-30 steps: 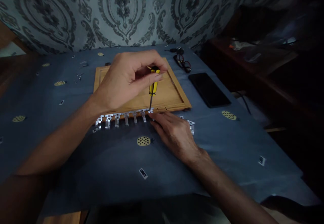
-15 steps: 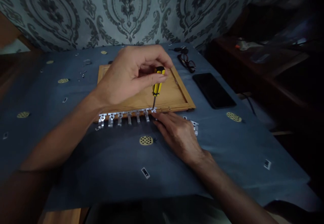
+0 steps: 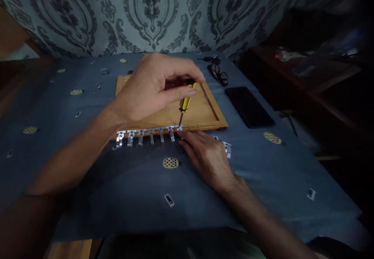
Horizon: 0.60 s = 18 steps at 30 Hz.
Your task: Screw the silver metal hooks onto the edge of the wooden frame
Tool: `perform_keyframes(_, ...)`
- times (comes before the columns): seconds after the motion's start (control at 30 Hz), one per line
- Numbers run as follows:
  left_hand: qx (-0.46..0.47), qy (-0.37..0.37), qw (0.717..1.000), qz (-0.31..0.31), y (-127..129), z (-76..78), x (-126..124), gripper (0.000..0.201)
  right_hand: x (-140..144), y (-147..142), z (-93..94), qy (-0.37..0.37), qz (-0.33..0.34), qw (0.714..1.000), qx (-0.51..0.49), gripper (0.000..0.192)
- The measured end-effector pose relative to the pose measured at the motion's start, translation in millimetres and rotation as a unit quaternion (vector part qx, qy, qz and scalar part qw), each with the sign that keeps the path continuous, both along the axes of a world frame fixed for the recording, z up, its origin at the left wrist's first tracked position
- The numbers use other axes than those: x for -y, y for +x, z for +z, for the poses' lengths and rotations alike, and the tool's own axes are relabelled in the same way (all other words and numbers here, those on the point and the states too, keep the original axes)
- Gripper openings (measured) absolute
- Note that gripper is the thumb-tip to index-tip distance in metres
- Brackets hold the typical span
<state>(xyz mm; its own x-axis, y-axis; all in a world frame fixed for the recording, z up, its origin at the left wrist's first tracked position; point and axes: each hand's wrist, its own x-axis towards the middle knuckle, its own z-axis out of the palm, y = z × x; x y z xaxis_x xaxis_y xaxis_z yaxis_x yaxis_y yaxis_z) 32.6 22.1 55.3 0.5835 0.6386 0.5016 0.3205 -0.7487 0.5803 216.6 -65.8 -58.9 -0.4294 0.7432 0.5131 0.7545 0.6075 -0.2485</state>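
Observation:
My left hand point(image 3: 159, 85) grips the top of a yellow and black screwdriver point(image 3: 184, 103) between thumb and fingers. The screwdriver leans slightly, its tip down on a small metal hook point(image 3: 179, 128) at the near edge of a wooden frame point(image 3: 214, 112). With closed fingertips, my right hand point(image 3: 206, 151) holds that hook against the edge; its lower part is hidden by the fingers. Several more metal hooks point(image 3: 152, 135) stand in a row along the edge to the left. Another loose hook point(image 3: 227, 149) lies just right of my right hand.
A black phone point(image 3: 249, 107) lies right of the frame, with eyeglasses point(image 3: 218, 74) and a dark object like a key point(image 3: 212, 59) behind it. Small screws point(image 3: 98, 85) are scattered at the back left. The blue patterned tablecloth point(image 3: 125, 200) covers the table; a patterned curtain point(image 3: 187, 13) hangs behind.
The whole scene has shifted slightly right as the camera moved. The screwdriver handle leans a little more to the right, its tip still on the same hook. My right hand stays in place.

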Motion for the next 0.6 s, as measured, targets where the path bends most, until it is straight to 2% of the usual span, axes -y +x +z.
perform_keyframes(0.1, 0.002, -0.017, 1.0, 0.0, -1.5, -1.5, -0.3, 0.014, 0.4, -0.3, 0.3, 0.011, 0.002, 1.0, -0.003, 0.018)
perform_keyframes(0.37, -0.005, 0.045, 0.998, 0.041, 1.9, -3.3, 3.9, 0.01, -0.1, 1.5, -1.8, -0.001, -0.002, 1.0, 0.003, 0.021)
perform_keyframes(0.6, -0.018, 0.041, 0.999, 0.024, -1.5, 0.4, -1.1, 0.009, 0.3, 1.4, -0.5, -0.028, -0.002, 1.0, -0.004, 0.024)
